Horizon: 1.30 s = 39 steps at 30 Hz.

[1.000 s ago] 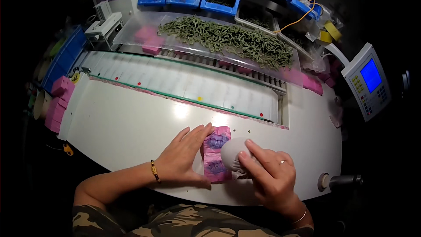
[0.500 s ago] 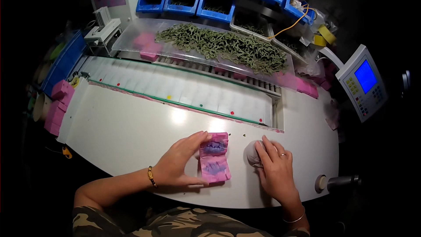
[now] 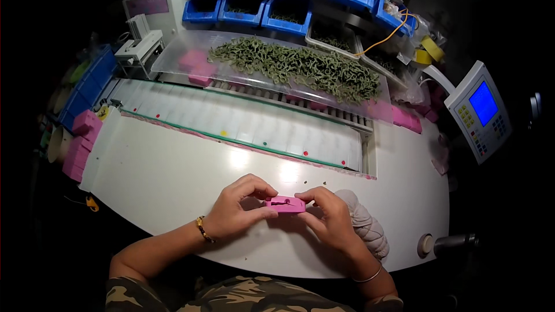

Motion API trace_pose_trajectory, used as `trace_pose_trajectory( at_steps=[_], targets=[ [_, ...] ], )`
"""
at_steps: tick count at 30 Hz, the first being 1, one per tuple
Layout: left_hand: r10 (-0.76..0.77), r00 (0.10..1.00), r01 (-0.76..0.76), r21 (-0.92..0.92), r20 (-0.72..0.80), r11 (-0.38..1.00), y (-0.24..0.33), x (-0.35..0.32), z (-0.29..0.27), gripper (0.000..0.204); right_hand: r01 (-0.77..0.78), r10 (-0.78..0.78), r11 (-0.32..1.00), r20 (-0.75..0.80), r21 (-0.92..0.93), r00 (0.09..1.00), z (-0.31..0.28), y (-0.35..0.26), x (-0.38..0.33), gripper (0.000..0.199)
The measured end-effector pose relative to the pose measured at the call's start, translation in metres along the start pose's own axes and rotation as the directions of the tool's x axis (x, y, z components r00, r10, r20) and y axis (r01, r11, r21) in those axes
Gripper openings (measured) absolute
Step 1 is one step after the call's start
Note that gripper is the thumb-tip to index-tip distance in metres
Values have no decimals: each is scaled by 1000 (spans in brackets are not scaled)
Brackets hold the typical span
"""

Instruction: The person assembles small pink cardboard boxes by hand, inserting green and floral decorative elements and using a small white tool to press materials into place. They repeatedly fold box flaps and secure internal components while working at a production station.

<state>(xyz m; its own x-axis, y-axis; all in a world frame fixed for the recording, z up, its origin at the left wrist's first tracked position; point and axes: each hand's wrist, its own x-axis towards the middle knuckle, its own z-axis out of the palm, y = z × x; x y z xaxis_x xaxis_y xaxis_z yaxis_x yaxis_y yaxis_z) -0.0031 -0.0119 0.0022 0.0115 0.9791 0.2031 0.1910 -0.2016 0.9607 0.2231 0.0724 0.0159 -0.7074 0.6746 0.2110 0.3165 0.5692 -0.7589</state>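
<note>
A small pink block (image 3: 285, 204) with a slot in its top is held edge-on just above the white table (image 3: 167, 179), near its front edge. My left hand (image 3: 237, 208) pinches the block's left end and my right hand (image 3: 329, 216) pinches its right end. A white cloth bundle (image 3: 364, 225) lies on the table just right of my right hand, partly hidden behind it.
A white conveyor (image 3: 243, 124) with coloured dots runs across behind the table. Beyond it a clear tray (image 3: 191, 52) holds a heap of green parts (image 3: 295, 66) and pink blocks. Blue bins (image 3: 289, 11) stand at the back, a keypad screen unit (image 3: 480, 115) right, pink blocks (image 3: 81, 138) left.
Both hands have lifted the pink block from lying flat and turned it edge-on. My right hand left the white cloth bundle, which now lies to its right.
</note>
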Motion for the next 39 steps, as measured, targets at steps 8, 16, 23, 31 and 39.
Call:
trace_pose_trajectory(
  at_steps=[8,16,23,31,39],
  targets=[
    [189,982,-188,182,8,965,-5,5,-2,24,-13,5,997,-99,-77,995,19,1,-2,33],
    [-83,986,72,-76,-141,994,-14,0,-3,51,-199,205,969,-28,150,978,12,-9,5,33],
    [56,997,-57,-17,-45,998,11,10,-3,50,-315,312,793,96,521,945,4,-10,13,35],
    [294,956,-287,205,-1,936,17,9,16,29,-134,103,941,112,310,988,21,-18,0,40],
    [276,958,-252,235,-73,939,25,9,24,30,-174,170,902,45,396,984,37,-6,-12,39]
  ],
)
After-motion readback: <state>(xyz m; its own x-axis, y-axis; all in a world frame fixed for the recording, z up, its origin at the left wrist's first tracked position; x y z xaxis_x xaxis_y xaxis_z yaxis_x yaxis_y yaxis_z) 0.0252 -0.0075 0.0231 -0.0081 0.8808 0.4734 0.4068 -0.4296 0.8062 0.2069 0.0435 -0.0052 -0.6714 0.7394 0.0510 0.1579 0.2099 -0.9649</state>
